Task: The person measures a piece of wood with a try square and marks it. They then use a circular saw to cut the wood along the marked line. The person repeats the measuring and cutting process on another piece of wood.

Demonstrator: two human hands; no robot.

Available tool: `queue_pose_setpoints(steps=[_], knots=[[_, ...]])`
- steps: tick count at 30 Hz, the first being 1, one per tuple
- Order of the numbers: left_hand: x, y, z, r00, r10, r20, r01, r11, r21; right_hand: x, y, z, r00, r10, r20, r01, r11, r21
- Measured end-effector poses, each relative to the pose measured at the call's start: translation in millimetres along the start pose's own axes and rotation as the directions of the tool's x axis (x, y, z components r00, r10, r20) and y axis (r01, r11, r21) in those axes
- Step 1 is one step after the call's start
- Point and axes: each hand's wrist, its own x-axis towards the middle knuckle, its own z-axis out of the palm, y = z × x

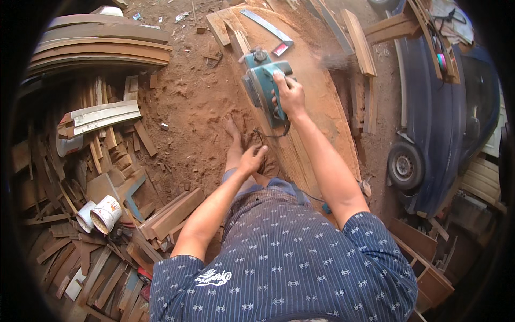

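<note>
My right hand [289, 96] is wrapped round the rear handle of a teal electric hand planer [263, 80]. The planer rests on the long wooden plank's left edge, toward its far end. A dark power cord [284, 130] trails from the tool's back. Low beside the plank's left edge, my left hand [253, 159] hangs over my leg with its fingers loosely bent and apart. The cord passes close to those fingers, and I see no clear grip on it. A try square [271, 31] with a metal blade lies on the wide wooden workpiece [316, 91], right of the planer.
Stacked boards [102, 43] stand at the far left. Wood offcuts [102, 273] and two white buckets [106, 213] fill the left side. Sawdust and shavings cover the dirt ground [188, 107]. Upright planks [359, 43] and a dark blue vehicle [450, 123] are on the right.
</note>
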Motion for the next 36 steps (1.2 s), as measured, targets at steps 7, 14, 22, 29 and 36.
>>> queue_pose_setpoints(steps=[7,14,22,29,36], knots=[[-34.7,-33.9,-36.2,0.977,-0.201,-0.071,0.192,0.974,-0.118,-169.2,69.2,-92.7,0.997,0.068,0.036,-0.070,0.995,0.067],[-45.3,-38.6,-26.9,0.984,-0.149,-0.100,0.142,0.987,-0.071,-227.7,89.3,-120.4,0.999,0.044,0.016,-0.045,0.998,0.052],[-83.0,50.4,10.4,0.957,0.291,0.003,-0.276,0.905,0.322,-108.7,51.6,-46.3,0.997,-0.076,-0.025,0.075,0.997,-0.020],[-56.0,73.2,46.8,0.679,0.691,0.247,-0.691,0.488,0.534,10.8,2.0,26.5,0.990,-0.133,-0.052,0.127,0.986,-0.110],[-29.0,87.6,39.1,0.798,0.455,0.396,-0.547,0.267,0.794,110.7,-37.5,79.7,0.984,-0.155,-0.086,0.142,0.979,-0.146]])
